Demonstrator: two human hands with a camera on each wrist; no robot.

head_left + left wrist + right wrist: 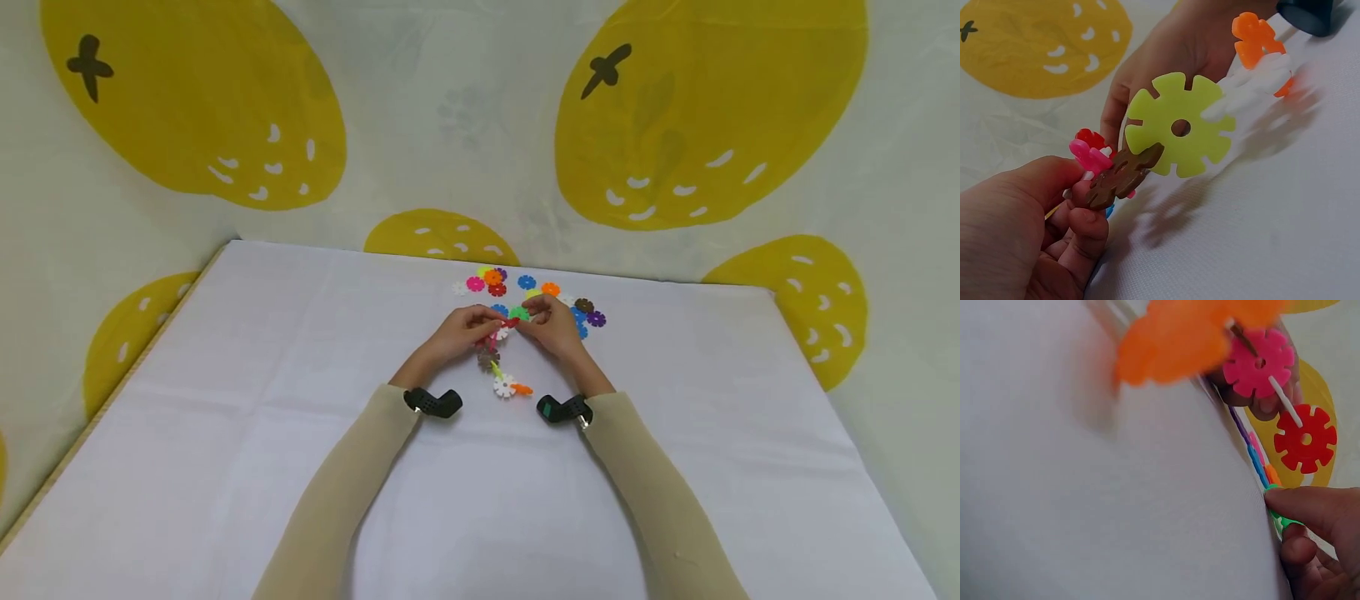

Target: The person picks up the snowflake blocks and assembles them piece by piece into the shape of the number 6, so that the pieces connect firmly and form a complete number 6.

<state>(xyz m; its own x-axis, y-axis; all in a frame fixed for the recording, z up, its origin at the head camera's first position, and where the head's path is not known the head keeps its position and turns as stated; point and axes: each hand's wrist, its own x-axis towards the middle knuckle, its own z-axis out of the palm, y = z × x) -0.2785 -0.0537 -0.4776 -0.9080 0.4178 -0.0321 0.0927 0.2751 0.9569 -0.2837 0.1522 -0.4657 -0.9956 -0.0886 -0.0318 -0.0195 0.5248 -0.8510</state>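
Observation:
My left hand (467,330) holds a chain of slotted, flower-shaped plastic discs by its upper part, fingers curled near the brown disc (1114,181) and the pink disc (1247,374). From there the chain runs down through a yellow-green disc (1204,147) and a white disc (504,386) to an orange disc (1251,45). A red disc (1317,453) forms its upper end, joined to the pink one by a white disc seen edge-on. My right hand (557,331) pinches a green disc (518,313) between thumb and finger, just right of the red one.
Loose discs lie beyond my hands near the table's back edge, among them a magenta disc (475,284), a blue disc (527,282) and a purple disc (596,319). A white cloth (225,400) covers the table. Behind it hangs a patterned curtain (450,125).

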